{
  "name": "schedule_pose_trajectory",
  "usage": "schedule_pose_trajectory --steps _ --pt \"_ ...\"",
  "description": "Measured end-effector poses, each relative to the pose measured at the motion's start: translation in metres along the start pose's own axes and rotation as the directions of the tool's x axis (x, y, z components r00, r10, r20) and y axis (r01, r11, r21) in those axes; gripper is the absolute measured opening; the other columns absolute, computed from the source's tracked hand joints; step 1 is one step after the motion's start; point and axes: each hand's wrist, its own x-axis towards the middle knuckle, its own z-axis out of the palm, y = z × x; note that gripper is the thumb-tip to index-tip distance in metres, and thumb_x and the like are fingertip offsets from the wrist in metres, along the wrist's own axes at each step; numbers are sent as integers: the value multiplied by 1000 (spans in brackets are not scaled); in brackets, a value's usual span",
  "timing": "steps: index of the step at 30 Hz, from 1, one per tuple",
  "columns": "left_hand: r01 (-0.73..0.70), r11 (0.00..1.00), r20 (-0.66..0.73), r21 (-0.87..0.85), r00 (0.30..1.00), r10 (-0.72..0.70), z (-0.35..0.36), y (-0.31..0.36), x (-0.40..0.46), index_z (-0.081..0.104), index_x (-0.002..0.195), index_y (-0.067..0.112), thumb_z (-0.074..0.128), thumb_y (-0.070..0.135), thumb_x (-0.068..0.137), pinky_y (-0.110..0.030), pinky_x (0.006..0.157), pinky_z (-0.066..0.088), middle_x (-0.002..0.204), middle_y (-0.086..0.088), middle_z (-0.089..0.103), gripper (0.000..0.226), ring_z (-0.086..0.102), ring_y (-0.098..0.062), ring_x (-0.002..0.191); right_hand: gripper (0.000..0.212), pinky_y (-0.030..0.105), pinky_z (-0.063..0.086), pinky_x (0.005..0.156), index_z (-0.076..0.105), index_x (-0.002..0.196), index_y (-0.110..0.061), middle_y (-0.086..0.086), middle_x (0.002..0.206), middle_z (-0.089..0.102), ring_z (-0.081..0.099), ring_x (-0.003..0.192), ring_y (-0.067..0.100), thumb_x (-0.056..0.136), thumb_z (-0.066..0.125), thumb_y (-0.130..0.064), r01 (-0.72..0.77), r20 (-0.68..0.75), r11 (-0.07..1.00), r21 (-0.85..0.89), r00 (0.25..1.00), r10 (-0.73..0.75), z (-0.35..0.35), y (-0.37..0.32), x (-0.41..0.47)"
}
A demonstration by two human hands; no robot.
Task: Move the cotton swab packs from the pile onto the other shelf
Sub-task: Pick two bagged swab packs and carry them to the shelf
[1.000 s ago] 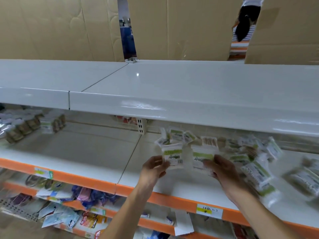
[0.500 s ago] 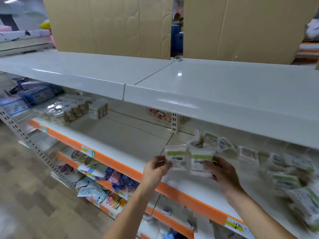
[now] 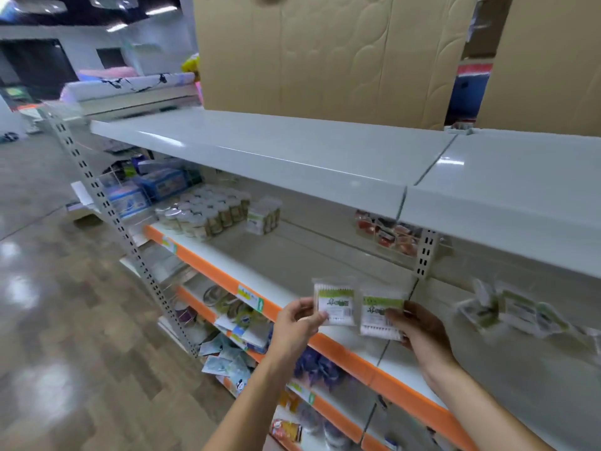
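We have two cotton swab packs in the air, side by side and almost touching, in front of the orange-edged shelf. The left pack (image 3: 334, 302) is pinched at its left edge between the thumb and curled fingers of our left hand (image 3: 294, 323). The right pack (image 3: 380, 315) is gripped along its right side and lower corner by our right hand (image 3: 419, 330), thumb over the front. Both hang above the seam between the two shelf sections, clear of the board.

We judge this to be the carrying step: the packs are lifted from the pile (image 3: 507, 312), which lies to the right on the same level, and are not yet set down. The bare stretch of the left shelf section (image 3: 286, 255) looks like the place they are bound for, though the task sentence does not say which spot. The next move calls for taking both packs leftward and in under the upper shelf (image 3: 260, 148), then laying them flat without tipping the jars (image 3: 208, 216) or the small box (image 3: 262, 216) near the back.

The pile is smeared by blur, so we cannot count its packs or read them. The print on the held packs is unreadable too. Our fingers behind the packs are hidden. The red goods at the back (image 3: 390, 232) are too dim to name, and the lower shelves are cut off.
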Motion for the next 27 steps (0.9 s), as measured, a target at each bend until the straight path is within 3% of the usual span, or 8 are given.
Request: schedule_pose_trajectory --steps 4,8,10,13,18,22,24,27 --pt "-28 999 -6 26 1000 28 -51 6 21 69 107 9 73 8 86 -29 79 53 102 -10 72 21 66 -15 88 15 27 50 67 75 96 -15 -1 87 78 72 76 5 82 76 -9 7 1 1000 -1 1000 -7 59 5 15" --pt "-58 996 -23 69 998 59 -100 11 40 69 107 6 71 7 87 -40 94 53 110 -18 70 20 66 -28 101 14 27 49 67 75 90 -19 -4 85 78 73 75 5 80 78 -9 14 2 1000 15 1000 -14 110 10 28" --pt "-49 997 -46 63 998 52 -122 12 50 68 109 3 70 4 88 -43 92 55 112 -20 69 22 66 -33 104 13 28 48 67 77 87 -22 -5 82 78 71 69 3 80 79 -11 11 8 1000 23 1000 -11 133 11 34" --pt "-33 999 -71 33 997 35 -151 11 64 68 109 6 71 5 87 -28 72 52 112 -17 70 21 65 -23 92 19 30 50 69 77 84 -32 -7 77 76 67 64 1 79 79 -13 5 15 1000 22 1000 -5 164 12 44" --pt "-12 1000 -107 -3 994 12 -186 12 94 69 108 14 72 10 87 -38 92 56 109 -8 72 21 68 -22 103 17 31 51 72 77 82 -31 -8 79 75 67 68 3 79 78 -14 3 46 1000 23 999 -4 209 10 65" --pt "-19 1000 -129 -3 991 19 -209 11 127 70 103 16 71 10 88 -19 66 52 100 -4 75 16 67 -12 83 16 30 47 67 78 83 -27 -8 75 74 65 65 4 82 75 -11 24 50 1000 13 998 -25 242 12 89" --pt "-28 1000 -138 -3 990 27 -221 11 147 71 102 15 72 9 87 -17 68 52 99 -2 75 16 69 -11 87 19 30 47 68 78 84 -30 -7 79 76 66 66 1 82 73 -11 33 41 999 21 999 -34 257 13 103" --pt "-49 999 -137 -2 989 48 -237 16 185 71 102 14 74 8 86 -24 78 54 96 -2 74 17 69 -15 93 18 34 47 73 77 85 -29 -5 85 77 67 77 7 84 71 -12 27 35 998 57 999 -29 278 15 128"
